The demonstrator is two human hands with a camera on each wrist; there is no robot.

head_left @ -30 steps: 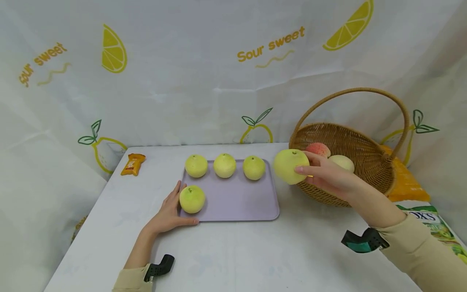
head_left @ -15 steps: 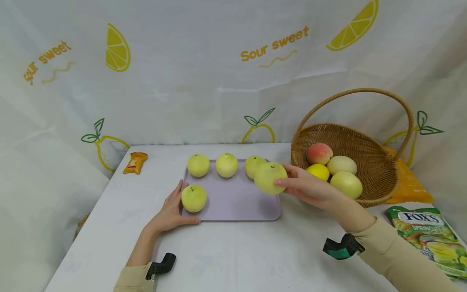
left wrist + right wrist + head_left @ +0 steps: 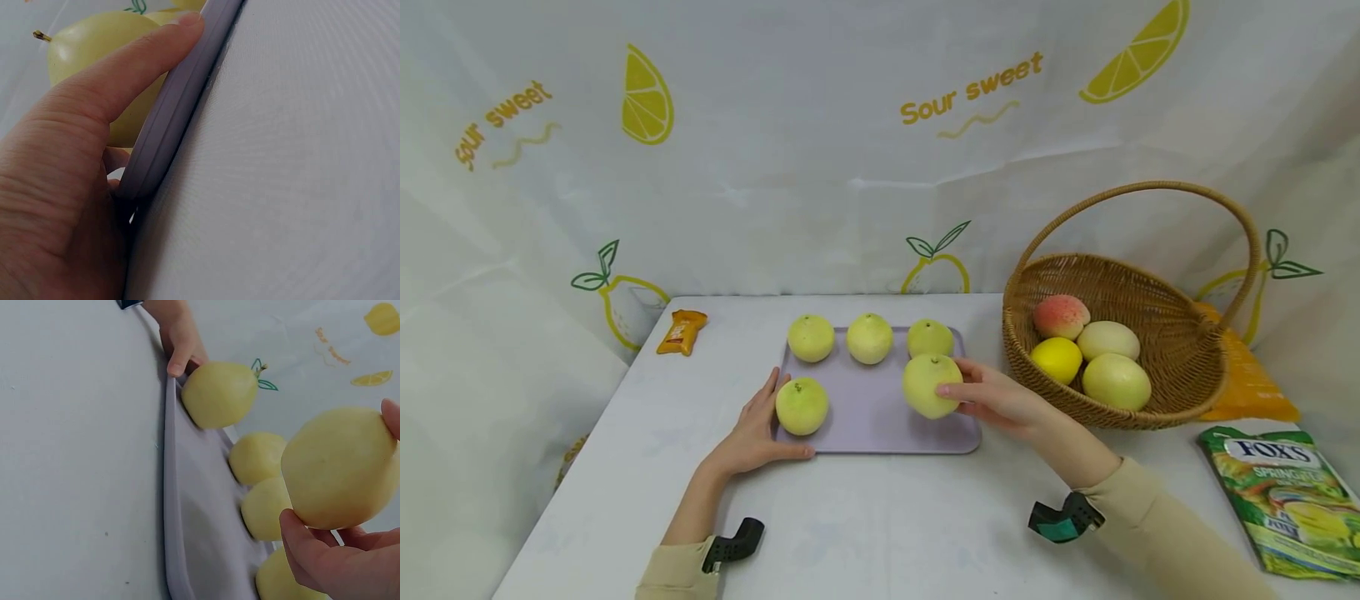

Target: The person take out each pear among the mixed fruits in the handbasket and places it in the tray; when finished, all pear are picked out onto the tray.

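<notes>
In the head view, my right hand point(image 3: 996, 398) holds a round yellow-green pear point(image 3: 931, 386) over the right part of the lavender tray point(image 3: 865, 417). The right wrist view shows this pear point(image 3: 340, 467) raised above the tray, between thumb and fingers. My left hand point(image 3: 754, 433) rests at the tray's front left corner. Its thumb point(image 3: 147, 59) lies straight along the front rim, the other fingers along the left side. Beside that hand sits another pear point(image 3: 802, 406). Three more line the tray's back edge: a left one point(image 3: 810, 337), a middle one point(image 3: 869, 338) and a right one point(image 3: 931, 337).
At the right stands a wicker basket point(image 3: 1120, 279) with a tall handle, holding a peach point(image 3: 1061, 317), a lemon point(image 3: 1057, 359) and two pale fruits point(image 3: 1116, 382). A green FOX'S bag point(image 3: 1285, 508) and an orange bag point(image 3: 1255, 383) lie by it. A small orange packet point(image 3: 682, 332) lies back left.
My right hand has carried the pear leftward and down from the basket's front to over the tray's right part. The left hand has stayed at the tray corner. The head view has shifted slightly.
</notes>
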